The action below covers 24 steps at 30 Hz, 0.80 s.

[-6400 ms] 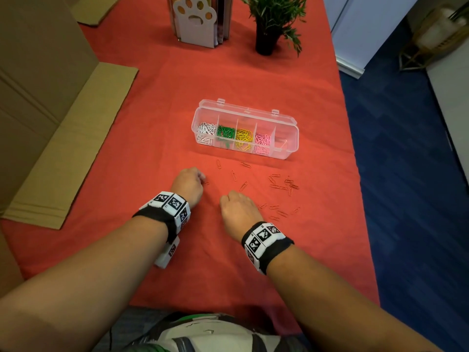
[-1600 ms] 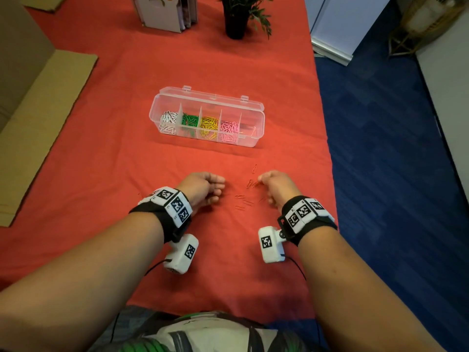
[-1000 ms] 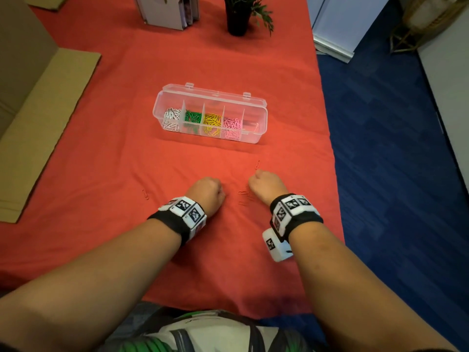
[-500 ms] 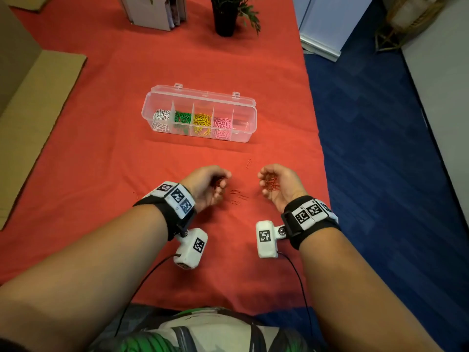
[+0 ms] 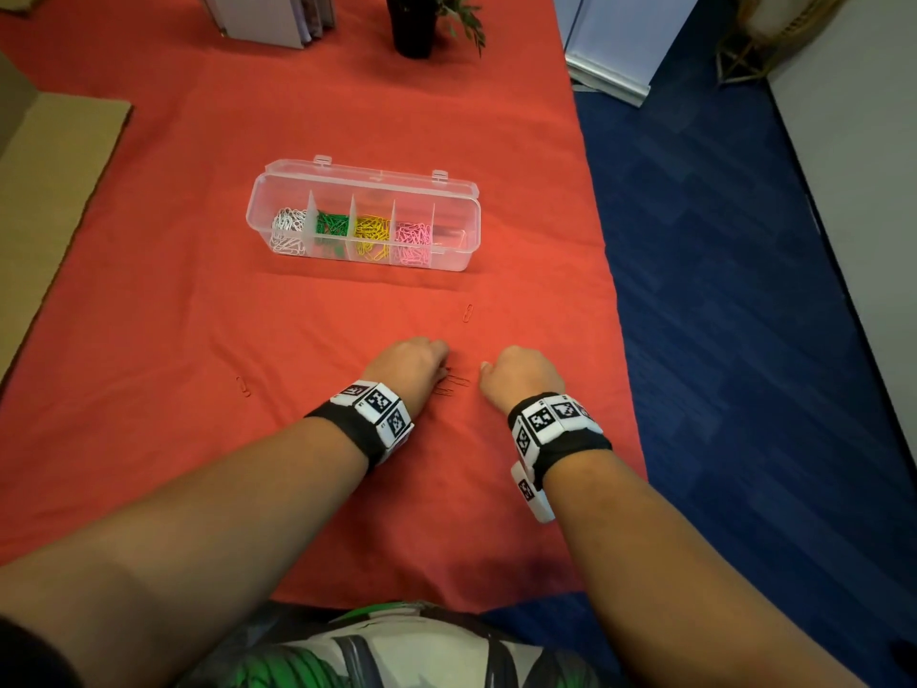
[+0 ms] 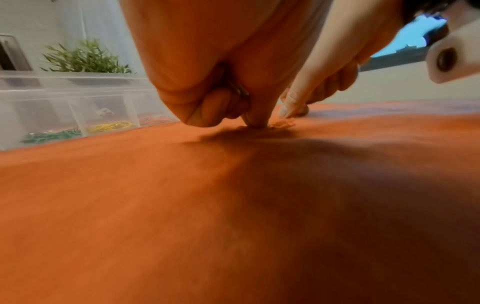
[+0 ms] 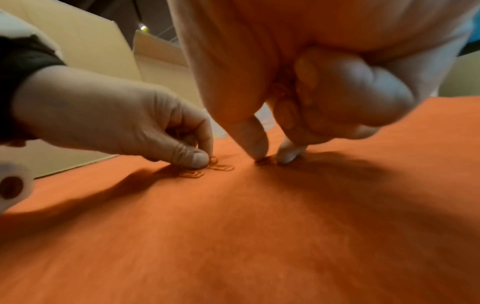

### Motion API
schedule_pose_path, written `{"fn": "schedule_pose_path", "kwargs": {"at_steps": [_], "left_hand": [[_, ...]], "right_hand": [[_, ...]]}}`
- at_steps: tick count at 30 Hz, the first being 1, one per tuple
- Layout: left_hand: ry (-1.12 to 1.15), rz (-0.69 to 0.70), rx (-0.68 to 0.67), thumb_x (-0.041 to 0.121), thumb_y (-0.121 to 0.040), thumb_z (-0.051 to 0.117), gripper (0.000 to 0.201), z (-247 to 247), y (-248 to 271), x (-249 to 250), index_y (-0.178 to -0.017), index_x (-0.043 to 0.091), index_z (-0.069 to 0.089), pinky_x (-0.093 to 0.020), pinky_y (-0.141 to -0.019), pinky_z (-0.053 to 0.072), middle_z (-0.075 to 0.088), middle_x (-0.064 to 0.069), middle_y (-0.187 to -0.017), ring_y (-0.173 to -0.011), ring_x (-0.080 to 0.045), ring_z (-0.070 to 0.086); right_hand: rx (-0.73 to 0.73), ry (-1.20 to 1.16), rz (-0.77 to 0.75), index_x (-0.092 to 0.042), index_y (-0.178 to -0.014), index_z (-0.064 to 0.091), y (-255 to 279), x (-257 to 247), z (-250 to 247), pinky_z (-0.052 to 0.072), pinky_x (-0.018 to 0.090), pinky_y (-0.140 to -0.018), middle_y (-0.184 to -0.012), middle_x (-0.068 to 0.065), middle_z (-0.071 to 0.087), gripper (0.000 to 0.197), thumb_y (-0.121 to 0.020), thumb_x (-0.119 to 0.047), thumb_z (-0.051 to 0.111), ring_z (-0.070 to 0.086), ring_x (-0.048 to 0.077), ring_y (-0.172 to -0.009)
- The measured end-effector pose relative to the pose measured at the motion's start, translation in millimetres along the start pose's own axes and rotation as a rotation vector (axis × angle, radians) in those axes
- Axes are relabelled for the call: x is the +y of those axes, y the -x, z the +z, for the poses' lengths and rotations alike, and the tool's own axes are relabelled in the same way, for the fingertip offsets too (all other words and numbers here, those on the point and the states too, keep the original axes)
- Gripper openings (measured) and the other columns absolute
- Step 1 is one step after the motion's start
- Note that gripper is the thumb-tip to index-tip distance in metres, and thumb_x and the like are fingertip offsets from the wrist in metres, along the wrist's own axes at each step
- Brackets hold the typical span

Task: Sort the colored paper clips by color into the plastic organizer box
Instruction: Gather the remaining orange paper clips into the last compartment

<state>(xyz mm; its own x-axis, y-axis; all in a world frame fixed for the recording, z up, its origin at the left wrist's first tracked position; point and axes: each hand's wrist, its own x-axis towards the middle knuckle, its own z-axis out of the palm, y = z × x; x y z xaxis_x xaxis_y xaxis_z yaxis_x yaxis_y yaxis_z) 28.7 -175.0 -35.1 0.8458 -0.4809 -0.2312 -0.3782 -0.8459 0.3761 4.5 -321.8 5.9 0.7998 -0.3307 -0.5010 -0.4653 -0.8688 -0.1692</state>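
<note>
The clear organizer box (image 5: pixel 461 250) lies open on the red cloth, with white, green, yellow and pink clips in separate compartments. My left hand (image 5: pixel 440 364) is palm down, fingers curled round gathered red clips (image 6: pixel 240 91), thumb and finger pinching one of the red clips on the cloth (image 7: pixel 221 167). My right hand (image 5: pixel 489 368) is palm down beside it and also keeps red clips in its curled fingers. Its thumb and index finger (image 7: pixel 253 137) pinch a clip (image 7: pixel 262 160) on the cloth. Single red clips lie apart (image 5: pixel 467 313) and far left (image 5: pixel 243 386).
Flat cardboard (image 5: pixel 44 191) lies along the left side. A potted plant (image 5: pixel 414 22) and a book stand (image 5: pixel 278 17) are at the far end. The table's right edge (image 5: pixel 620 340) drops to blue carpet close to my right hand.
Half a second ago both hands were turned palm up with red clips showing in them. Now both are palm down with fingertips on the cloth at the remaining clips.
</note>
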Motion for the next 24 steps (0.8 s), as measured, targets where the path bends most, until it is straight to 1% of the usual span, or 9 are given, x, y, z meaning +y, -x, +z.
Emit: {"fn": "schedule_pose_path", "kwargs": {"at_steps": [3, 6, 8, 11, 13, 15, 17, 20, 24], "left_hand": [[-0.027, -0.027, -0.026, 0.025, -0.094, 0.045, 0.023, -0.8, 3.1, 1.8, -0.105, 0.006, 0.053, -0.04, -0.084, 0.043, 0.06, -0.016, -0.108, -0.101, -0.035, 0.057], [0.175, -0.135, -0.015, 0.024, -0.091, 0.047, 0.022, -5.9, 4.4, 2.5, -0.097, 0.005, 0.058, -0.039, -0.083, 0.044, 0.064, -0.018, -0.101, -0.096, -0.034, 0.059], [0.497, -0.31, -0.029, 0.02, -0.09, 0.047, 0.019, -15.8, 6.1, 3.0, -0.08, 0.009, 0.058, -0.034, -0.07, 0.044, 0.063, -0.013, -0.08, -0.076, -0.028, 0.058], [1.291, -0.639, -0.102, 0.014, -0.083, 0.039, 0.022, -34.4, 12.7, 2.1, -0.062, 0.015, 0.047, -0.019, -0.043, 0.032, 0.05, -0.002, -0.049, -0.04, -0.015, 0.04], [1.652, -0.702, -0.122, 0.011, -0.069, 0.037, 0.016, -47.1, 21.1, -4.3, -0.063, 0.013, 0.052, -0.015, -0.042, 0.037, 0.054, -0.002, -0.05, -0.039, -0.012, 0.043], [1.767, -0.682, -0.133, 0.011, -0.06, 0.037, 0.023, -53.9, 27.3, -12.5, -0.067, 0.01, 0.058, -0.018, -0.046, 0.048, 0.061, -0.005, -0.057, -0.043, -0.014, 0.052], [1.679, -0.711, -0.1, 0.012, -0.074, 0.037, 0.023, -55.3, 29.3, -19.2, -0.067, 0.011, 0.058, -0.016, -0.043, 0.046, 0.059, -0.002, -0.054, -0.041, -0.011, 0.051], [1.243, -0.739, 0.005, 0.03, -0.089, 0.047, 0.031, -53.0, 31.4, -33.8, -0.062, 0.017, 0.056, -0.013, -0.037, 0.028, 0.044, 0.003, -0.049, -0.035, -0.008, 0.035], [0.447, -0.654, 0.105, 0.036, -0.084, 0.061, 0.028, -53.5, 48.0, -69.7, -0.075, 0.011, 0.068, -0.028, -0.067, 0.046, 0.068, -0.009, -0.075, -0.074, -0.026, 0.063]], "right_hand": [[-0.02, 0.05, -0.01, -0.008, -0.107, 0.063, -1.3, -3.5, 1.2, 0.049, 0.033, -0.082, -0.114, 0.013, 0.066, 0.029, -0.089, -0.026, 0.048, 0.062, 0.032, -0.106], [-0.039, 0.03, -0.014, -0.006, -0.107, 0.063, -1.6, -2.2, 0.3, 0.048, 0.033, -0.083, -0.116, 0.016, 0.064, 0.033, -0.089, -0.028, 0.047, 0.061, 0.034, -0.107], [-0.018, 0.043, -0.028, -0.005, -0.105, 0.063, -1.1, -1.8, 0.0, 0.048, 0.033, -0.082, -0.114, 0.017, 0.064, 0.035, -0.09, -0.03, 0.045, 0.061, 0.034, -0.105], [0.025, 0.117, -0.084, -0.006, -0.103, 0.064, 0.5, -5.9, -0.5, 0.047, 0.033, -0.079, -0.11, 0.014, 0.066, 0.038, -0.093, -0.035, 0.042, 0.062, 0.033, -0.103], [0.033, 0.18, -0.116, -0.008, -0.105, 0.064, 1.4, -9.8, 0.1, 0.048, 0.033, -0.08, -0.112, 0.012, 0.066, 0.031, -0.092, -0.027, 0.043, 0.062, 0.031, -0.104], [0.031, 0.228, -0.137, -0.008, -0.108, 0.064, 1.4, -13.6, 1.1, 0.049, 0.033, -0.083, -0.115, 0.011, 0.065, 0.029, -0.089, -0.015, 0.042, 0.062, 0.031, -0.106], [0.013, 0.245, -0.135, -0.007, -0.11, 0.063, 0.3, -16.9, 2.0, 0.049, 0.033, -0.084, -0.117, 0.011, 0.065, 0.031, -0.088, -0.011, 0.041, 0.062, 0.03, -0.107], [-0.024, 0.231, -0.101, -0.008, -0.112, 0.062, -2.4, -20.2, 0.5, 0.048, 0.032, -0.084, -0.119, 0.01, 0.063, 0.031, -0.089, -0.019, 0.044, 0.061, 0.029, -0.109], [-0.016, 0.176, -0.074, -0.007, -0.115, 0.055, -1.7, -25.2, -0.8, 0.049, 0.034, -0.083, -0.119, 0.01, 0.062, 0.033, -0.087, -0.023, 0.05, 0.061, 0.03, -0.109]]}}
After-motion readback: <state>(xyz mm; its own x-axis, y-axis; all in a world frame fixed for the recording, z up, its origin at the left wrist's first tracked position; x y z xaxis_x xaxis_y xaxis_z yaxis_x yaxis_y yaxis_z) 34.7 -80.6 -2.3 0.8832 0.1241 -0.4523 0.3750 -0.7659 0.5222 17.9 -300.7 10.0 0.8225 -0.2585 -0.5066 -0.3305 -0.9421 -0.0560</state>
